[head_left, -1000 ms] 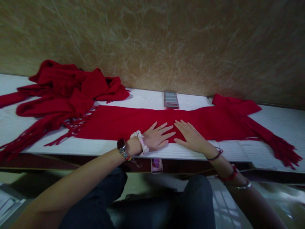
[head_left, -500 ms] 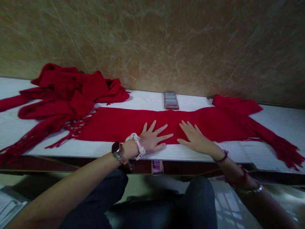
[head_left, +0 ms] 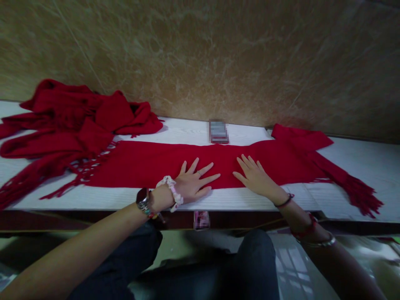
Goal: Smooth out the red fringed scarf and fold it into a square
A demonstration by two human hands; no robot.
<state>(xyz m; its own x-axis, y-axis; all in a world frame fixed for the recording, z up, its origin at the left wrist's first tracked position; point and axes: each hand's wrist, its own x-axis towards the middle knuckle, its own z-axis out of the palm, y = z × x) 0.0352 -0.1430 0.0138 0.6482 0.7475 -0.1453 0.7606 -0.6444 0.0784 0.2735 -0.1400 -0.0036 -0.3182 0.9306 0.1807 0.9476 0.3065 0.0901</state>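
A red fringed scarf (head_left: 150,164) lies stretched flat along the white tabletop. My left hand (head_left: 195,181) rests on its near middle part with the fingers spread, wearing a ring. To the right, my right hand (head_left: 254,175) lies flat on the same scarf, its fingers apart. Nothing is in either hand. A rumpled heap of red scarf cloth (head_left: 71,112) with fringes covers the left end. At the right lies another folded piece of red scarf (head_left: 304,135), with a fringed tail (head_left: 359,191) reaching toward the near edge.
A small pixelated rectangular item (head_left: 218,132) sits behind the scarf, near the brown marbled wall (head_left: 187,54). Another pixelated item (head_left: 201,220) shows at the front below the edge of the white tabletop (head_left: 106,200). My knees are under the table.
My hands have moved apart along the scarf, and the left hand's fingers have spread wider. The view has shifted a little, so the things appear further left.
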